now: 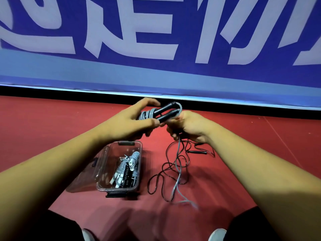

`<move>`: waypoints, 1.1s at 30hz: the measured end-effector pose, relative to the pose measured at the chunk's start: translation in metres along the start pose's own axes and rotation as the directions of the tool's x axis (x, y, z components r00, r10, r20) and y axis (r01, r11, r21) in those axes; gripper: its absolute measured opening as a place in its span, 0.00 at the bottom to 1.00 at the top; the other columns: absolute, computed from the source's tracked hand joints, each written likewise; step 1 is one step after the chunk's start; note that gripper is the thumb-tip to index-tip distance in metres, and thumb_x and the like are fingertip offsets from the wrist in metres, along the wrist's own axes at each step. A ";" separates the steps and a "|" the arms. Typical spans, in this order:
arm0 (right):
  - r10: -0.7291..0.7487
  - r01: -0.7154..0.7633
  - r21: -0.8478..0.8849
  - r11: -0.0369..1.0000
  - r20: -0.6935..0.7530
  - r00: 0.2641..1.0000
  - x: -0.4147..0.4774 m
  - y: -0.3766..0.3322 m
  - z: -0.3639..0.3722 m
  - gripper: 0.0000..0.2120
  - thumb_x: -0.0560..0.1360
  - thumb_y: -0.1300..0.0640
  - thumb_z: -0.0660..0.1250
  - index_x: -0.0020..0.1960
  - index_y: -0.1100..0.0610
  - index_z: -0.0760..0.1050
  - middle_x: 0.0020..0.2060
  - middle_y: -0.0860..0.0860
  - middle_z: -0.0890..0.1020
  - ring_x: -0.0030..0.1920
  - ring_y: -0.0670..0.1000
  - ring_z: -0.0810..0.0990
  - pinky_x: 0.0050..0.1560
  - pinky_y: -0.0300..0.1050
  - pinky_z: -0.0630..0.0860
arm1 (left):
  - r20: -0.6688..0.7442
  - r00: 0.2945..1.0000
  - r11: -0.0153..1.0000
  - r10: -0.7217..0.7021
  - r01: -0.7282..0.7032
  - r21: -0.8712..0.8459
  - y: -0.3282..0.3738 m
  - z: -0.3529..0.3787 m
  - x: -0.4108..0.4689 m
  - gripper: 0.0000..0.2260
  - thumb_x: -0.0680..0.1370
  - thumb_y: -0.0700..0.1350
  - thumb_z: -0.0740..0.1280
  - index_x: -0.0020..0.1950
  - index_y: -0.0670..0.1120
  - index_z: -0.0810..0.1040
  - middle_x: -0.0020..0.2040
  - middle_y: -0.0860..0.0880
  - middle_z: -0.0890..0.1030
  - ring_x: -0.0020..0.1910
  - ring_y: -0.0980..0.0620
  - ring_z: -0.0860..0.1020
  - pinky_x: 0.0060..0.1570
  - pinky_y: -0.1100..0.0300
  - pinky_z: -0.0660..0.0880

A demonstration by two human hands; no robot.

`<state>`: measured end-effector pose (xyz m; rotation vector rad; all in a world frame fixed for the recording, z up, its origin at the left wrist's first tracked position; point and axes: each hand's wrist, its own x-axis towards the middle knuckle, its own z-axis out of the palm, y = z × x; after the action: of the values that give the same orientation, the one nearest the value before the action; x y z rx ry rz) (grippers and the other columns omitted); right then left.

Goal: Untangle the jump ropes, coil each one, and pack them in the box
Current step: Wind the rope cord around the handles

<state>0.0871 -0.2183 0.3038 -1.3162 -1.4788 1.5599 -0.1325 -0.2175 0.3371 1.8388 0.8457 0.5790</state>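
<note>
My left hand (132, 119) grips a grey jump rope (147, 114) wound around its two black handles (166, 112), held above the floor. My right hand (189, 126) is closed on the loose grey length of the same rope, which hangs down to the floor (178, 173). A thin dark rope (161, 178) with black handles (197, 151) lies tangled on the red floor under my right hand. The clear plastic box (137, 171) stands open below my left wrist, holding several coiled ropes (127, 168).
The box's clear lid (90, 169) lies open to its left; a black latch (115, 195) sits on its near end. A blue banner with white characters (156, 40) stands along the far floor edge. My knees and shoes (217, 234) frame the bottom.
</note>
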 end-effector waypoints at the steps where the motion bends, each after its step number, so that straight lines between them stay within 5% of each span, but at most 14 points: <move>1: 0.017 -0.017 0.000 1.000 0.024 1.000 0.001 0.002 0.003 0.09 0.81 0.58 0.63 0.46 0.57 0.80 0.30 0.52 0.75 0.30 0.50 0.72 0.33 0.41 0.70 | -0.032 0.999 1.000 -0.001 0.000 -0.024 0.001 0.000 0.001 0.17 0.80 0.45 0.68 0.67 0.60 0.71 0.35 0.42 0.76 0.29 0.48 0.65 0.26 0.60 0.63; 4: 0.034 -0.033 -0.026 0.999 0.040 0.999 0.003 0.001 0.010 0.11 0.82 0.54 0.61 0.50 0.57 0.80 0.28 0.50 0.71 0.27 0.48 0.68 0.29 0.38 0.67 | -0.103 0.995 0.999 -0.013 0.008 -0.049 0.001 -0.002 0.004 0.13 0.83 0.42 0.63 0.64 0.56 0.75 0.37 0.41 0.75 0.28 0.49 0.63 0.27 0.60 0.59; 8: -0.080 0.050 -0.313 0.948 -0.086 0.993 0.001 -0.005 0.018 0.13 0.82 0.50 0.59 0.51 0.57 0.78 0.27 0.50 0.70 0.25 0.47 0.65 0.26 0.37 0.64 | -0.225 0.971 0.997 -0.083 0.079 -0.026 -0.005 -0.009 0.010 0.02 0.82 0.43 0.65 0.53 0.48 0.75 0.35 0.42 0.76 0.27 0.49 0.64 0.26 0.62 0.59; 14: -0.277 0.118 -0.689 0.715 -0.124 0.953 0.001 -0.007 0.018 0.02 0.78 0.54 0.66 0.48 0.53 0.76 0.28 0.44 0.69 0.27 0.42 0.66 0.32 0.42 0.62 | -0.383 0.918 0.976 -0.106 0.170 0.136 -0.018 -0.025 0.019 0.10 0.77 0.45 0.71 0.49 0.46 0.70 0.35 0.44 0.79 0.24 0.49 0.67 0.24 0.62 0.62; 18: -0.217 0.126 -0.785 0.606 -0.011 0.976 -0.001 -0.016 0.025 0.06 0.78 0.54 0.64 0.50 0.51 0.80 0.40 0.47 0.79 0.38 0.48 0.73 0.42 0.44 0.69 | -0.407 0.912 0.846 -0.056 0.260 0.466 -0.025 -0.030 0.018 0.11 0.75 0.50 0.73 0.49 0.50 0.72 0.38 0.50 0.81 0.26 0.58 0.72 0.31 0.58 0.68; 21: -0.292 0.222 -0.841 0.493 0.081 0.953 -0.004 -0.029 0.031 0.11 0.78 0.54 0.64 0.38 0.51 0.77 0.34 0.49 0.78 0.35 0.50 0.74 0.38 0.45 0.70 | -0.353 0.932 0.677 -0.089 0.316 0.665 -0.026 -0.022 0.018 0.14 0.73 0.51 0.73 0.51 0.53 0.70 0.42 0.49 0.79 0.35 0.49 0.75 0.38 0.55 0.73; 24: -0.442 0.272 -0.876 0.398 0.077 0.894 -0.006 -0.036 0.029 0.09 0.78 0.52 0.62 0.42 0.51 0.78 0.32 0.46 0.78 0.36 0.50 0.75 0.39 0.47 0.73 | -0.256 0.965 0.555 -0.061 0.246 0.795 -0.019 -0.010 0.017 0.14 0.73 0.50 0.71 0.52 0.52 0.68 0.44 0.47 0.80 0.37 0.44 0.75 0.39 0.52 0.75; 28: -0.529 0.306 -0.826 0.474 0.011 0.849 -0.007 -0.035 0.022 0.08 0.75 0.50 0.63 0.44 0.50 0.80 0.37 0.45 0.82 0.41 0.50 0.79 0.45 0.51 0.77 | -0.091 0.993 0.520 -0.075 0.117 0.846 -0.009 0.000 0.012 0.13 0.70 0.51 0.71 0.53 0.55 0.74 0.38 0.52 0.78 0.38 0.46 0.77 0.36 0.56 0.74; 31: -0.509 0.310 -0.775 0.551 -0.018 0.861 -0.007 -0.036 0.019 0.03 0.73 0.53 0.69 0.42 0.50 0.82 0.38 0.44 0.84 0.43 0.47 0.81 0.48 0.51 0.78 | -0.010 0.994 0.551 -0.105 0.067 0.832 -0.002 0.008 0.009 0.16 0.72 0.59 0.74 0.35 0.55 0.69 0.26 0.54 0.70 0.29 0.57 0.72 0.28 0.64 0.62; 33: -0.493 0.319 -0.701 0.638 -0.055 0.868 -0.007 -0.038 0.018 0.02 0.70 0.56 0.74 0.41 0.53 0.82 0.37 0.45 0.84 0.41 0.46 0.81 0.48 0.49 0.77 | -0.006 0.995 0.598 -0.104 0.067 0.798 -0.004 0.010 0.009 0.19 0.71 0.65 0.72 0.32 0.55 0.68 0.25 0.52 0.69 0.25 0.57 0.69 0.27 0.61 0.61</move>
<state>0.0652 -0.2238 0.3399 -1.3325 -2.0975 0.5268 -0.1207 -0.2153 0.3294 2.5874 1.2963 0.0546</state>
